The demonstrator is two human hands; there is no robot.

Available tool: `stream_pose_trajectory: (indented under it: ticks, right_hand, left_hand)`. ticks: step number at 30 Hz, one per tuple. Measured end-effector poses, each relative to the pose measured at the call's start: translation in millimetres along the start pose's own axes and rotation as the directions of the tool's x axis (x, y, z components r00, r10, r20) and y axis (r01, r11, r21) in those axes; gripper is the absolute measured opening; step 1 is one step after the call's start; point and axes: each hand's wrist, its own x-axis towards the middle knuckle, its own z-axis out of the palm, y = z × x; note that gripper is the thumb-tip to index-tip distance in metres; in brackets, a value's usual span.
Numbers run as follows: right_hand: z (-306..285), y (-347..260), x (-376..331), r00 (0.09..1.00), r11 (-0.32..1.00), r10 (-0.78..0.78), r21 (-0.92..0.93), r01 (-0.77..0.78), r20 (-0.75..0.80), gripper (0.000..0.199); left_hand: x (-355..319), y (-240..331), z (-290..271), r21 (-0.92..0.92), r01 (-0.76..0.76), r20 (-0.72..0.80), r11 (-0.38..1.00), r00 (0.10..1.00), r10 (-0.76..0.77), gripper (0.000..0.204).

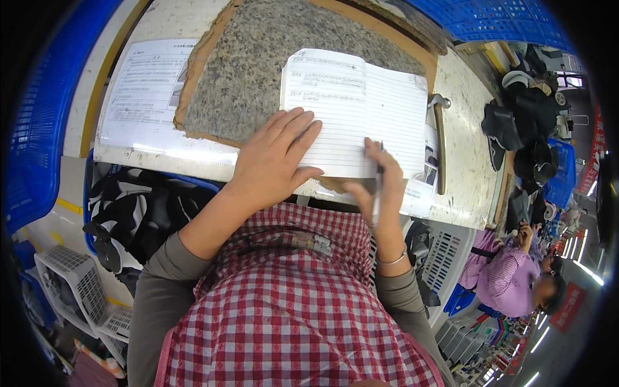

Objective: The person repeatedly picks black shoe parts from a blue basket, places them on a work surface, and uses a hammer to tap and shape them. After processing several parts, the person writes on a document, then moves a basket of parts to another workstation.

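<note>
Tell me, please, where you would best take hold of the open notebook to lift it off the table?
Probably the notebook by its right-hand page edge, coming from the right: that side is bare, while the left hand lies flat on the lower left page and the right hand, holding a pen, covers the bottom edge.

Left hand point(274, 158) flat on open notebook point(361, 109), right hand point(380, 187) gripping pen point(378, 187)

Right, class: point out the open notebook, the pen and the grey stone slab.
notebook point(393, 109): head view, on the blank lined right page.
pen point(378, 187): head view, on the barrel in the right hand's grip.
stone slab point(248, 71): head view, on its bare speckled top.
</note>
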Motion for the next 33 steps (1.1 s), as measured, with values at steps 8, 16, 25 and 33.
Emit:
stream_pose_trajectory:
  ticks: [8, 16, 25, 33]
  right_hand:
    - [10, 4, -32, 0.989, 0.977, -0.147, -0.156, 0.144, -0.009, 0.06]
    - [6, 1, -20, 0.959, 0.98, -0.194, -0.095, 0.177, -0.205, 0.053]
    - [-53, -105, -10, 0.841, 0.761, -0.455, 0.363, 0.538, -0.292, 0.024]
    - [-6, -136, -27, 0.926, 0.416, 0.075, 0.832, -0.367, 0.371, 0.042]
  left_hand:
    - [-35, 20, -13, 0.019, 0.035, 0.023, 0.999, 0.999, -0.036, 0.062]
    - [-30, 42, -24, -0.002, 0.069, 0.077, 0.998, 0.995, -0.068, 0.049]
    - [4, 61, -56, -0.973, 0.217, 0.193, 0.079, 0.951, -0.242, 0.077]
    - [-142, 44, -69, -0.902, -0.171, 0.124, -0.396, 0.777, -0.618, 0.066]
